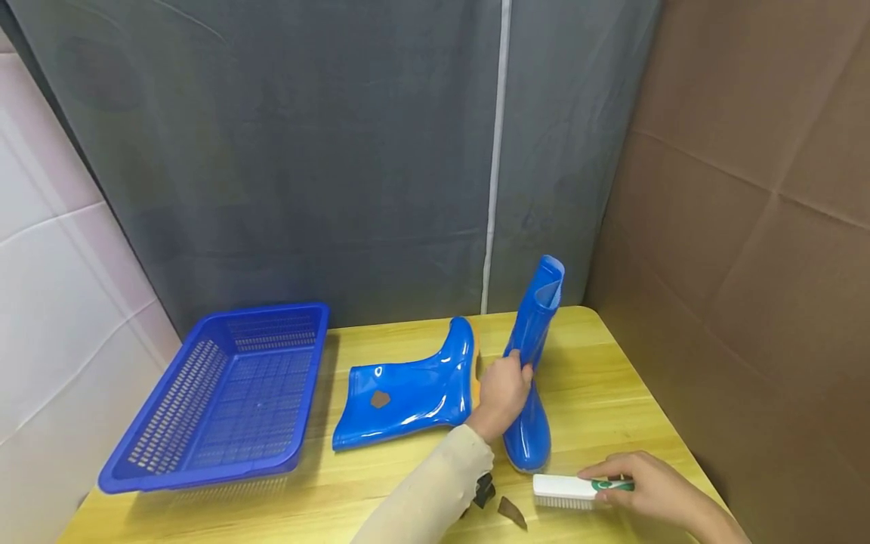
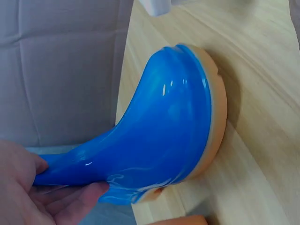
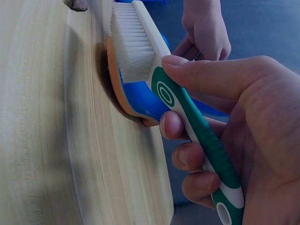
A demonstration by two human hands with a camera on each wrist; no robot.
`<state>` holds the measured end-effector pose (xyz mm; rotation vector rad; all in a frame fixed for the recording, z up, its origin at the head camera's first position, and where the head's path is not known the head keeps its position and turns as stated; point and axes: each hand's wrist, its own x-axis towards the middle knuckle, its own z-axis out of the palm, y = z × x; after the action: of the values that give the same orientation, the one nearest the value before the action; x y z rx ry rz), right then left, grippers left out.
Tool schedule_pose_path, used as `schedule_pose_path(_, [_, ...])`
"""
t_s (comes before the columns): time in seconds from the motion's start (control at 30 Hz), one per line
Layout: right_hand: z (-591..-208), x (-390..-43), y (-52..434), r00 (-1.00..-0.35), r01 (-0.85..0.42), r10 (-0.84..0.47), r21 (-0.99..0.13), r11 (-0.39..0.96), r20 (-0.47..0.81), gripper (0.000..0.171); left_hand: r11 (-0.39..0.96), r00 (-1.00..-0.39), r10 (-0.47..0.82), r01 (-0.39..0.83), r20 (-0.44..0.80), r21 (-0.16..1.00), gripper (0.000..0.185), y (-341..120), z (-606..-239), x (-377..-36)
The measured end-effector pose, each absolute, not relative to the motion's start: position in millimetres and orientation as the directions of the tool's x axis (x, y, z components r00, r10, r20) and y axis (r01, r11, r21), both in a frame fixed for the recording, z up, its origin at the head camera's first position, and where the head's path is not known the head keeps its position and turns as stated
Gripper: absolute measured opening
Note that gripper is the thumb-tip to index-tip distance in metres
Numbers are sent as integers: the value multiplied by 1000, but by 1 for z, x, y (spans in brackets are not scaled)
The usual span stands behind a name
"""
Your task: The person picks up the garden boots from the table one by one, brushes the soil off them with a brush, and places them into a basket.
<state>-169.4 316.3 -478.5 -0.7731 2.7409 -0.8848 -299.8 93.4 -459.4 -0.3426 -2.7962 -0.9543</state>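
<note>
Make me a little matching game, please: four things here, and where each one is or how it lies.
1. basket
2. brush
3. boot nearer the basket
4. boot farther from the basket

A. gripped by the left hand
B. lying on its side
C. held in the right hand
D. left side of the table

Pairs: 1-D, 2-C, 3-B, 4-A

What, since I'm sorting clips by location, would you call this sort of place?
Probably a makeshift, screened-off filming booth: a dark grey cloth backdrop and a creased brown cloth screen closely border a yellow wood-grain table.
</note>
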Motion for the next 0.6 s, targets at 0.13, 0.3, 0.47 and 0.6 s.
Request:
schedule_pose_path(0.13, [-478, -170, 315, -857, -418, -515, -580, 699, -3, 31, 719, -975, 123, 216, 185, 661, 32, 87, -453, -304])
schedule_pose_path(0.3, [-477, -174, 312, -855, -420, -519, -581, 696, -4, 31, 688, -976, 104, 211, 194, 695, 34, 81, -437, -311])
schedule_pose_path(0.47, [-471, -177, 309, -852, -432, -524, -573, 697, 5, 31, 647, -974, 87, 214, 209, 732, 37, 73, -421, -316])
schedule_pose_path(0.6, [-469, -177, 306, -850, -443, -527, -564, 697, 15, 32, 592, -972, 73, 224, 225, 774, 40, 64, -419, -320])
